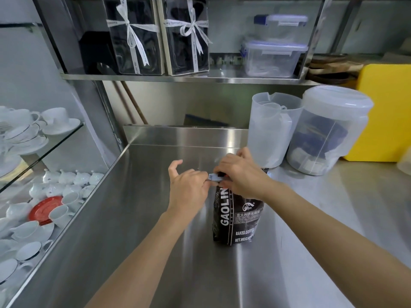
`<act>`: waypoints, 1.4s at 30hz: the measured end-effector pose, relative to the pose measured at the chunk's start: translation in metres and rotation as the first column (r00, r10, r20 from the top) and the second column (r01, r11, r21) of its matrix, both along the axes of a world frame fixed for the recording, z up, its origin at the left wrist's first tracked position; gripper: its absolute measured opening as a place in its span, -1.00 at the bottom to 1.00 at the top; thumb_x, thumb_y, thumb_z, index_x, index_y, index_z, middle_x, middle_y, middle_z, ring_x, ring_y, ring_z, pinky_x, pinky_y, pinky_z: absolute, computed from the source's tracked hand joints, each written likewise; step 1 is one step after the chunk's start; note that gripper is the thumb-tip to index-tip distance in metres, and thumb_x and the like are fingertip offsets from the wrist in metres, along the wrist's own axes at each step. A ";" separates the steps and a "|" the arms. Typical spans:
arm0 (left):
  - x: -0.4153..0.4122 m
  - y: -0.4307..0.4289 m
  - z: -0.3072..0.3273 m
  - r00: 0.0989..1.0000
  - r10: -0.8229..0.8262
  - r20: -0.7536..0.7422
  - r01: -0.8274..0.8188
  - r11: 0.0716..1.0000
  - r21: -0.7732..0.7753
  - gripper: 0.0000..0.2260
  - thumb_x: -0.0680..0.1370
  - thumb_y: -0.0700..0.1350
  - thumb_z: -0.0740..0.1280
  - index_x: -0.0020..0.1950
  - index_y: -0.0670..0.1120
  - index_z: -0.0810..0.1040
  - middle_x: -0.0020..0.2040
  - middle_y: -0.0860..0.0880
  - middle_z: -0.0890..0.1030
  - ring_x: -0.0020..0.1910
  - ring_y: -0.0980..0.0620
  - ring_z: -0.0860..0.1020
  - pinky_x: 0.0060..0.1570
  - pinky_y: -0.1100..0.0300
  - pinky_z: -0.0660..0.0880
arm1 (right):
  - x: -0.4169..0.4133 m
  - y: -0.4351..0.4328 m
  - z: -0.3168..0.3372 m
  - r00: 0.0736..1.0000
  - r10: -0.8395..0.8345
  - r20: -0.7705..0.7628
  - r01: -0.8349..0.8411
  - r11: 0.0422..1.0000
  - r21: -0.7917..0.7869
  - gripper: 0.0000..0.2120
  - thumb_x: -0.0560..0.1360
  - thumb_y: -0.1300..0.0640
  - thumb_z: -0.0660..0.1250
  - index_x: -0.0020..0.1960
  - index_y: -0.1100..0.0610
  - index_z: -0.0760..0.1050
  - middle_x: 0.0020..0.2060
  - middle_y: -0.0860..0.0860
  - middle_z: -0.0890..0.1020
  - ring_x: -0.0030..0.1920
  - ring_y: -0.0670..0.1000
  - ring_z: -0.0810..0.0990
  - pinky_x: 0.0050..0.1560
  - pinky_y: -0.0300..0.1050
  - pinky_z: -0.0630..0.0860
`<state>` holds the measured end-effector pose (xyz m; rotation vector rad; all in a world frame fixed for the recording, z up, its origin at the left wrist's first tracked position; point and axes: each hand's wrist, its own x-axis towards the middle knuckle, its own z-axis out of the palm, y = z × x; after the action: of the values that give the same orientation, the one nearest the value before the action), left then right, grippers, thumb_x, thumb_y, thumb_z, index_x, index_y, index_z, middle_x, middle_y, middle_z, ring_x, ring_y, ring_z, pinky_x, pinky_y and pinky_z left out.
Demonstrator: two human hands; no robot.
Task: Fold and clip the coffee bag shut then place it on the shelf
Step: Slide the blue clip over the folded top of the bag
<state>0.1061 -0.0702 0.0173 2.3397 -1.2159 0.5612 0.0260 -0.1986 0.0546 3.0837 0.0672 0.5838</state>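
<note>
A black coffee bag (238,218) with white lettering stands upright on the steel counter (155,218), right of centre. My right hand (242,174) is closed over the bag's folded top and hides most of the fold. My left hand (189,185) pinches a pale blue clip (215,177) at the left end of the bag's top, with the other fingers spread. The steel shelf (182,78) runs above the counter at the back.
On the shelf stand two ribboned gift boxes (135,34) and stacked clear lidded containers (274,56). Two translucent plastic jugs (271,127) and a yellow board (384,116) stand behind the bag to the right. A glass cabinet with white cups (33,196) lies left.
</note>
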 end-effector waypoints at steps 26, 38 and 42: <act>-0.041 -0.003 -0.005 0.947 0.278 -0.163 -0.298 0.948 -0.116 -0.82 0.29 -0.36 0.39 -0.43 -0.16 0.45 -0.58 -0.03 0.48 -0.52 -0.03 0.47 0.22 -0.16 0.29 | 0.013 0.006 -0.011 0.994 -0.100 0.051 0.098 0.994 0.045 -0.86 0.38 0.11 0.36 -0.23 0.20 0.53 -0.25 0.05 0.63 -0.08 0.05 0.51 0.14 -0.05 -0.01; -0.015 -0.002 -0.015 0.937 0.138 -0.321 -0.205 0.961 -0.186 -0.80 0.55 -0.20 0.15 -0.22 -0.08 0.49 -0.31 0.01 0.58 -0.20 -0.01 0.52 0.22 0.12 -0.07 | -0.009 -0.041 0.006 0.978 -0.145 -0.150 0.187 0.928 0.322 -0.18 0.24 -0.24 0.41 0.37 -0.21 0.07 0.36 -0.04 0.32 0.35 -0.04 0.18 0.24 -0.03 -0.05; -0.015 -0.001 -0.016 0.925 0.115 -0.363 -0.207 0.952 -0.226 -0.82 0.55 -0.18 0.18 -0.22 -0.09 0.50 -0.34 0.00 0.56 -0.22 -0.01 0.51 0.19 0.14 -0.02 | -0.032 -0.061 -0.004 0.971 -0.162 -0.177 0.238 0.741 0.628 -0.33 0.25 -0.06 0.49 0.29 -0.09 0.29 0.19 -0.05 0.50 0.22 -0.12 0.37 0.27 -0.09 0.09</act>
<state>0.0912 -0.0708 0.0016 2.2046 -0.7438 0.3183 -0.0064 -0.2593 0.0506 3.7069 -0.5966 0.5025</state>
